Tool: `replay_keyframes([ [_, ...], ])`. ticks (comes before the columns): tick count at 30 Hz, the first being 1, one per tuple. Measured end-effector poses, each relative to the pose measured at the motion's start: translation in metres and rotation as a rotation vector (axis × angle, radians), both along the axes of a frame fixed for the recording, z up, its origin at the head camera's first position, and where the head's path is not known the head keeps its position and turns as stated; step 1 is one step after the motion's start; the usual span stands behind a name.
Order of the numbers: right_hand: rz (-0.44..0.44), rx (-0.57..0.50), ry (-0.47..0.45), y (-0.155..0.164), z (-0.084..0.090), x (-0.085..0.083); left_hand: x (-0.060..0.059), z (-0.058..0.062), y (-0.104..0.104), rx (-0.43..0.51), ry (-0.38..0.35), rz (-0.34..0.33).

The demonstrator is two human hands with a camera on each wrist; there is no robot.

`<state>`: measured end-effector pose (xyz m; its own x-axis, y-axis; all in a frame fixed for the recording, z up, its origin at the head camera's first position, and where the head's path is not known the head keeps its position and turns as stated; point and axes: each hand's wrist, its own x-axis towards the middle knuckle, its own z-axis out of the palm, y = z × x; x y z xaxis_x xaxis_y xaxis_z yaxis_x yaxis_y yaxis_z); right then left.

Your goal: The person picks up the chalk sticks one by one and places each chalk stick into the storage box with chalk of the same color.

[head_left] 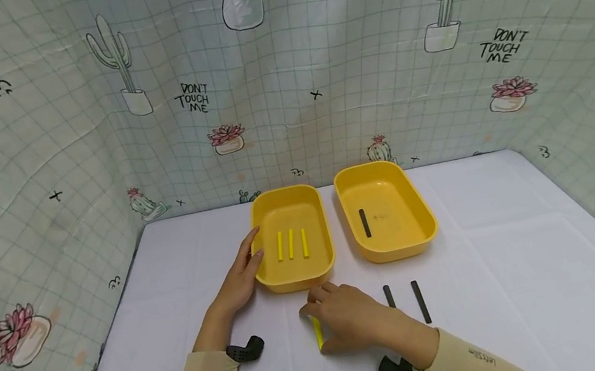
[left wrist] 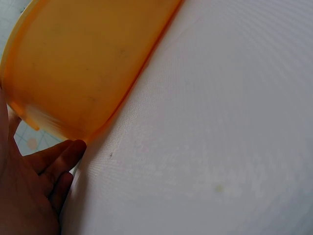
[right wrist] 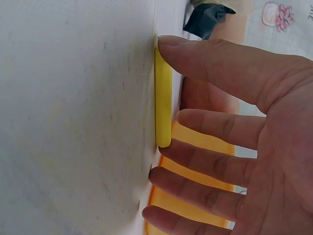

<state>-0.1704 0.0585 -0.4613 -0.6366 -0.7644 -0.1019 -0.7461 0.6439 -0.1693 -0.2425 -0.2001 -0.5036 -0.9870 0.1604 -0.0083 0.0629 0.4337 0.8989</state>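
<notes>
My left hand [head_left: 238, 282] rests against the left side of a yellow tray [head_left: 285, 203], thumb and index fingertips at its rim. The left wrist view shows its fingers [left wrist: 63, 156] by the tray's lower corner. Three yellow sticks [head_left: 291, 244] lie in that tray. Just in front of it, my right hand [head_left: 349, 317] pinches another yellow stick [right wrist: 164, 98] lengthwise, thumb at one end and a fingertip at the other. This stick lies along the white tabletop, partly hidden by the hand in the head view.
To the right stands a second yellow tray [head_left: 390, 187] with one black stick [head_left: 365, 223] inside. Two more black sticks lie on the table near my right hand, one [head_left: 421, 302] fully visible, the other [head_left: 388, 296] partly covered. A cactus-print cloth [head_left: 280, 72] hangs around the table.
</notes>
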Motion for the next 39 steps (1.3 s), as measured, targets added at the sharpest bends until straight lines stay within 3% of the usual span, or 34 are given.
replay_keyframes([
  [10,-0.001,0.012,0.008,-0.002,0.003,0.000,0.002,0.000,0.000,0.010,0.003,0.004],
  [20,-0.031,-0.085,-0.101,0.001,0.018,-0.004,0.002,-0.001,-0.003,0.010,0.002,0.014],
  [39,-0.004,-0.226,-0.049,0.016,0.033,-0.013,0.000,-0.002,-0.003,0.016,0.012,0.011],
])
